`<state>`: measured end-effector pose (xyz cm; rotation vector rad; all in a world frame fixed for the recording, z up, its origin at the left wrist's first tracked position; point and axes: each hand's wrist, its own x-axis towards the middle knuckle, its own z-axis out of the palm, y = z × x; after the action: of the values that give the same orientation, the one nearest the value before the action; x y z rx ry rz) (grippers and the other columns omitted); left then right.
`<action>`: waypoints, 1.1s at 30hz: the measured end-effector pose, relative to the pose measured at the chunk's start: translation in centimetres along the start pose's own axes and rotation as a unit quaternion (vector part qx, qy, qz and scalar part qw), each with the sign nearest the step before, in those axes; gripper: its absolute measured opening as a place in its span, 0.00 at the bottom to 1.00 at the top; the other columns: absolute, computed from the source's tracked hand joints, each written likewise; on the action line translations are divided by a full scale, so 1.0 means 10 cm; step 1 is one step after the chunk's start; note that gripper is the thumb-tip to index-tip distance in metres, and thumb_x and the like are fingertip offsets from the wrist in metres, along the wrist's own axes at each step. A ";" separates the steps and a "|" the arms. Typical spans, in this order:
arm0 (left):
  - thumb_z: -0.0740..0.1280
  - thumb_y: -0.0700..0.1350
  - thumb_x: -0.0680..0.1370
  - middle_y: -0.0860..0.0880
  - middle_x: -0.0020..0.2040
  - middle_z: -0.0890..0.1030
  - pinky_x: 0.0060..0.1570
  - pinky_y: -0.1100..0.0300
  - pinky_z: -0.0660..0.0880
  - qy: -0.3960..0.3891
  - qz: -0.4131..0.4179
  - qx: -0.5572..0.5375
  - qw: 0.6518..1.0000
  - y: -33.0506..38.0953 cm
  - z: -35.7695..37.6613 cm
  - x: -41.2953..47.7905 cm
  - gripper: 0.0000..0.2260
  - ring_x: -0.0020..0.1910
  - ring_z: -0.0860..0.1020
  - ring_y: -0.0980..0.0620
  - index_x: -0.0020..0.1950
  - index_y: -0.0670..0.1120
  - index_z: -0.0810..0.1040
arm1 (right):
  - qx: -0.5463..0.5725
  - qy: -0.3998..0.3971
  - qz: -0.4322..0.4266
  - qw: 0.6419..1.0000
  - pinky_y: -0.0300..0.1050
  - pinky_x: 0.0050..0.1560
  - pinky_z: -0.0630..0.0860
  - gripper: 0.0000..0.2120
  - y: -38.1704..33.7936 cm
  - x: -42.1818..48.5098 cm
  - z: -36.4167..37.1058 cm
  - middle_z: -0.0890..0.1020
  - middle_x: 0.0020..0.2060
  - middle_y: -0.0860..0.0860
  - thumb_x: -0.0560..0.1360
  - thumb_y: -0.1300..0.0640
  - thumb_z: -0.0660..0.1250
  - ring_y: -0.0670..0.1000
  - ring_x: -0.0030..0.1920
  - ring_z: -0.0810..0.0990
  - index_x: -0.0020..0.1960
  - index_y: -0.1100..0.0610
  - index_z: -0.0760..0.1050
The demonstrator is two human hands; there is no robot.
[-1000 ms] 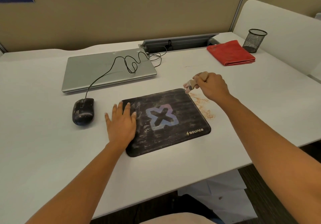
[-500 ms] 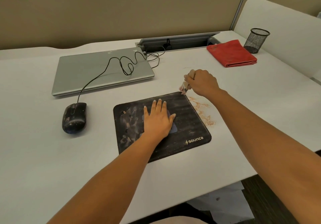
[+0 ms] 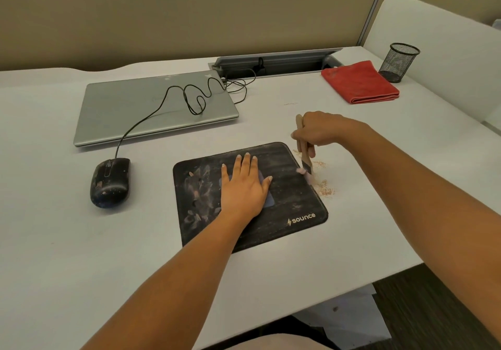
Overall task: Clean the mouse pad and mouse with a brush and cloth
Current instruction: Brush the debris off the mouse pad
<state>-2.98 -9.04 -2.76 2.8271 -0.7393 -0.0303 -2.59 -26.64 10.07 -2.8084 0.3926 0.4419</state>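
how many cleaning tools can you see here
2. A brush gripped by the right hand, bristles at the mouse pad's right edge, and a folded red cloth lying far right beside the mesh cup. No others show.

The mouse (image 3: 109, 182) is lying left of the mouse pad (image 3: 292, 195), the laptop (image 3: 151, 105) behind it, the cloth (image 3: 359, 82) behind-right (beside the mesh cup (image 3: 398, 63)).

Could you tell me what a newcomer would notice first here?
The left hand lies flat on the dusty black mouse pad at centre, while the right hand grips a brush at its right edge, beside orange crumbs. A grimy mouse sits left of the pad; a folded red cloth lies far right.
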 end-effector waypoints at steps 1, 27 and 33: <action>0.45 0.59 0.80 0.48 0.77 0.50 0.72 0.45 0.39 0.001 0.000 0.001 1.000 0.00 0.00 0.00 0.28 0.76 0.45 0.49 0.76 0.46 0.49 | 0.002 -0.007 0.008 1.000 0.41 0.39 0.72 0.18 0.00 0.00 -0.02 0.80 0.26 0.50 0.77 0.54 0.57 0.46 0.31 0.77 0.36 0.59 0.81; 0.45 0.59 0.80 0.48 0.77 0.50 0.72 0.45 0.40 0.000 -0.002 0.006 1.000 0.01 -0.01 -0.01 0.27 0.76 0.46 0.49 0.76 0.46 0.49 | 0.048 0.040 0.048 0.997 0.42 0.37 0.74 0.20 0.05 -0.25 0.14 0.79 0.24 0.50 0.78 0.56 0.54 0.47 0.25 0.76 0.35 0.61 0.79; 0.45 0.59 0.80 0.48 0.77 0.50 0.72 0.45 0.41 0.000 -0.002 0.010 1.000 0.01 -0.02 -0.01 0.27 0.76 0.46 0.49 0.76 0.46 0.49 | 0.224 0.248 0.018 0.942 0.50 0.47 0.79 0.21 0.00 -0.27 0.28 0.82 0.34 0.55 0.80 0.50 0.55 0.53 0.34 0.80 0.44 0.63 0.80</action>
<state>-3.12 -9.01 -2.56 2.8467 -0.7373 -0.0231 -5.74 -25.19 8.42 -2.4290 0.5627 -0.3289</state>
